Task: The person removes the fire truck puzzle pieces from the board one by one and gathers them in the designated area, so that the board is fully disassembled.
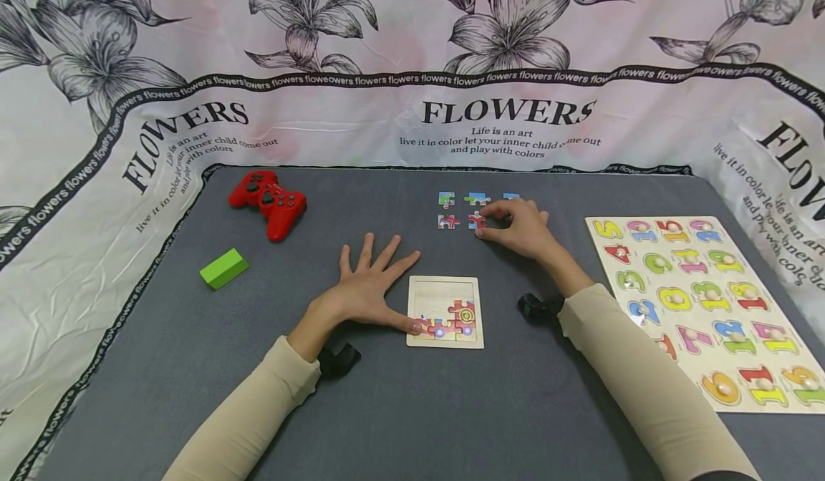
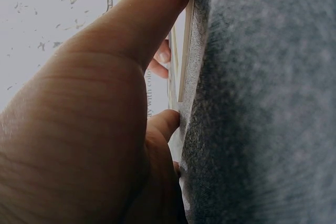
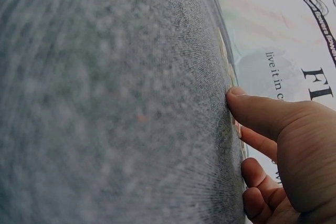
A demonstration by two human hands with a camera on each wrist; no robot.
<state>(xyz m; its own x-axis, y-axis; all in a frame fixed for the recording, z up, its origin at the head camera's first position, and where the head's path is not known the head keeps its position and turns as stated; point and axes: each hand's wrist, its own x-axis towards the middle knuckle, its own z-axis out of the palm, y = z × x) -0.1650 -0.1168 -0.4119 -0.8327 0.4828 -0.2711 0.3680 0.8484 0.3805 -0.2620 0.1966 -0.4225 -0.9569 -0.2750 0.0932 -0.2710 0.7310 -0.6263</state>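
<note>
A small square wooden puzzle tray (image 1: 428,291) lies on the grey cloth, with several joined jigsaw pieces (image 1: 465,316) along its bottom and right side. My left hand (image 1: 367,291) is spread flat beside it, the thumb resting on the tray's lower left corner. Beyond the tray, my right hand (image 1: 518,229) pinches a red jigsaw piece (image 1: 475,221) between thumb and forefinger, the piece still down on the cloth. Near it lie a red-and-white piece (image 1: 448,222), a green-and-blue piece (image 1: 446,199) and a blue-green piece (image 1: 478,199). Another blue piece (image 1: 510,196) is partly covered by the right hand.
A red game controller (image 1: 269,203) and a green block (image 1: 223,269) lie at the left. On the right is a large board of knobbed number pieces (image 1: 657,263), partly under the right forearm. A flower-printed sheet (image 1: 361,123) borders the cloth at the back.
</note>
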